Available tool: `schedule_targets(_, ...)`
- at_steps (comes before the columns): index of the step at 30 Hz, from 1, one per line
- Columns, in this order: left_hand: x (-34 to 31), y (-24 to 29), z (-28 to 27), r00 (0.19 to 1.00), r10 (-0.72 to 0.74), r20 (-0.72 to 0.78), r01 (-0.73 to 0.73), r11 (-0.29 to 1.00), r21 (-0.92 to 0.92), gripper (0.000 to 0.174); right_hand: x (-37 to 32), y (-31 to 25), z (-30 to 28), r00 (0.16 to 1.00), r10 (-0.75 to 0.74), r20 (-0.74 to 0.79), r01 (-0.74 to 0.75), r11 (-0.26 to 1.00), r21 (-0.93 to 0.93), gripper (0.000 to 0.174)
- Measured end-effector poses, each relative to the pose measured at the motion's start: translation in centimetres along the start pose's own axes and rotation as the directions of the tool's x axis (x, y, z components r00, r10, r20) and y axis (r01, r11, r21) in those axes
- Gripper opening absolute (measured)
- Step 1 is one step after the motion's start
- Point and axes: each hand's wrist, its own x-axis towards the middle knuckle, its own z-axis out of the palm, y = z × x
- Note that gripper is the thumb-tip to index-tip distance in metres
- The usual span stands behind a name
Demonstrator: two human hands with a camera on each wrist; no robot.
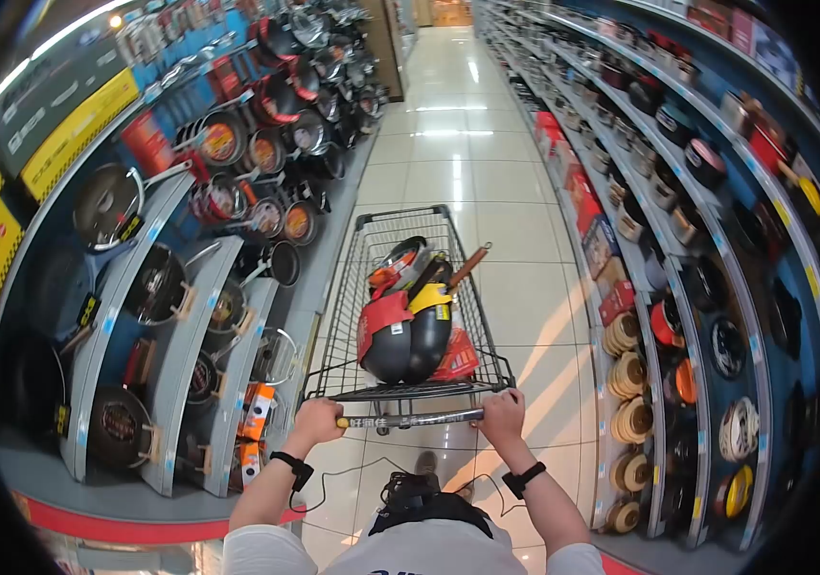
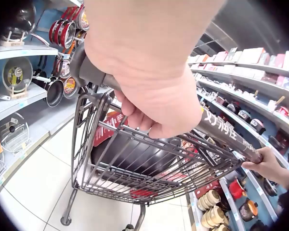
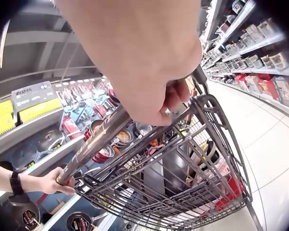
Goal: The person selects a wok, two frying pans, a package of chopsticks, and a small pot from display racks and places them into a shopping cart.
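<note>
A wire shopping cart (image 1: 333, 335) stands in front of the person. The left hand (image 1: 320, 420) grips the left end of its handlebar (image 1: 410, 419), and the right hand (image 1: 503, 416) grips the right end. In the left wrist view the left hand (image 2: 151, 108) has its fingers curled round the bar. The right hand (image 3: 149, 98) wraps the bar in the right wrist view. In the basket lie dark pans (image 1: 432, 345) with red and yellow sleeves, one with a wooden handle (image 1: 468, 267), and a red package (image 1: 458, 356).
Shelves of pans (image 1: 156, 283) line the left side. On the right, shelves (image 1: 664, 383) hold pots and stacked light-coloured pots (image 1: 627, 379), with red boxes along the lower level. A tiled aisle floor (image 1: 458, 153) runs ahead between them.
</note>
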Motion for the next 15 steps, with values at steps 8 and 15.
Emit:
schedule_targets(8, 3.4, -1.2, -0.3, 1.0, -0.003, -0.018, 0.003, 0.999, -0.037, 0.019, 3.8, 1.4, 0.5, 1.0, -0.006, 0.02, 0.006, 0.999, -0.038, 0.011)
schedule_targets(15, 10.7, -4.0, -1.8, 0.999, -0.001, -0.048, -0.001, 0.999, -0.055, 0.02, 11.5, 3.2, 3.1, 0.999, 0.022, -0.034, -0.023, 0.999, -0.047, 0.011)
